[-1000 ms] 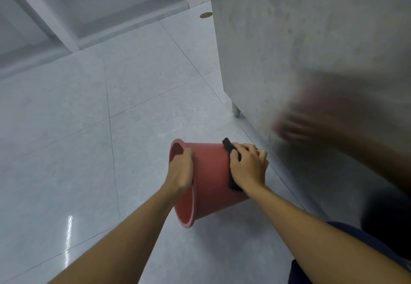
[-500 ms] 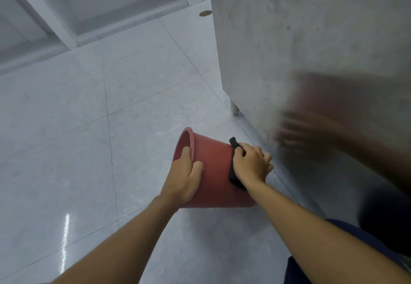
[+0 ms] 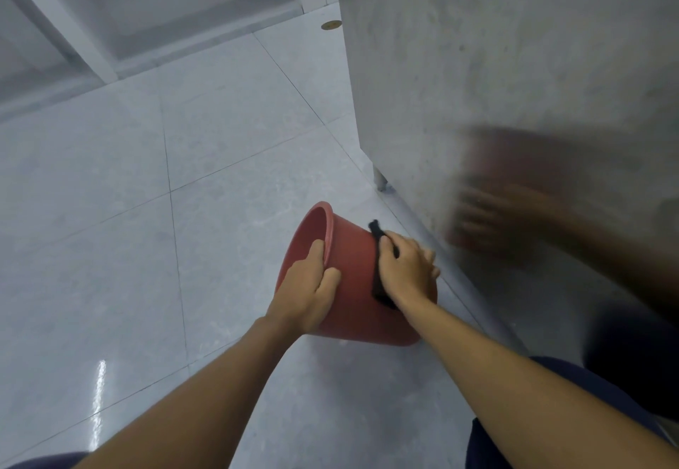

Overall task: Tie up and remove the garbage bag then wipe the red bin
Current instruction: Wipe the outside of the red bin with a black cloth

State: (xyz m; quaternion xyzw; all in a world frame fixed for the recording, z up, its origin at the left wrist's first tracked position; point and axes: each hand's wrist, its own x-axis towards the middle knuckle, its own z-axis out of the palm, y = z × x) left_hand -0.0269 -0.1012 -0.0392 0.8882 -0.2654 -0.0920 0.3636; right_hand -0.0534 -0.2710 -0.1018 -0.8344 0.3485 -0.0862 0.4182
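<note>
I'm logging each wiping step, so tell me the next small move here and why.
Probably slide the right hand and its dark cloth further around the red bin wall. The left hand grips the rim, holding the bin tilted, and the cloth lies on only one strip.

From my feed: matt red plastic bin [image 3: 352, 259], black cloth [image 3: 378, 277], glossy floor tiles [image 3: 110, 248], dull brushed-metal panel [image 3: 496, 64].

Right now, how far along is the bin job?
No bag shows in the bin, so removal looks done. In hand: left hand grips the rim, right hand presses a dark cloth on the outer wall. Left: the other sides, perhaps the inside.
</note>
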